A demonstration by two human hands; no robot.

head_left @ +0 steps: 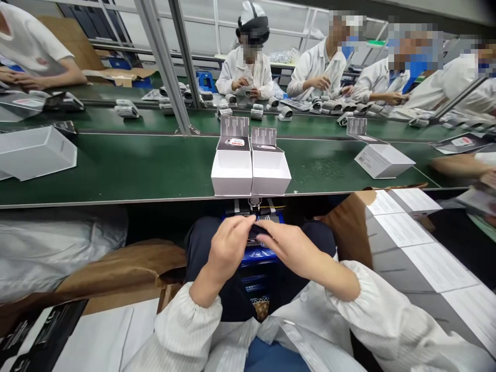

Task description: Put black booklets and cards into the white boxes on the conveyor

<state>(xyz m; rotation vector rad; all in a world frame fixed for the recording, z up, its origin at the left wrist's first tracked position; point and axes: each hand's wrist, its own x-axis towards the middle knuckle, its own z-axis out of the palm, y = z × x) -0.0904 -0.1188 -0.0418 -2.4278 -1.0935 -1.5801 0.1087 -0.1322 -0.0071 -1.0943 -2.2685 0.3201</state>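
My left hand (229, 243) is raised above my lap, its fingers bent and pressed together toward the fingertips of my right hand (290, 247). My right hand has its fingers stretched out, with a gap below them at the thumb. A dark patch shows between the two hands; I cannot tell whether it is an object or the background. Beyond them, at the bench edge, two white boxes stand side by side: a left box (231, 178) and a right box (272, 178). Both have their dark printed lids raised at the back, and their visible insides are white.
A green bench (155, 165) runs across, with a metal post (165, 67) rising from it. A white box (385, 160) stands to the right, another (39, 152) to the left. Stacked boxes (418, 248) fill a carton at my right. Co-workers sit opposite; a co-worker's arm (461, 165) reaches in at right.
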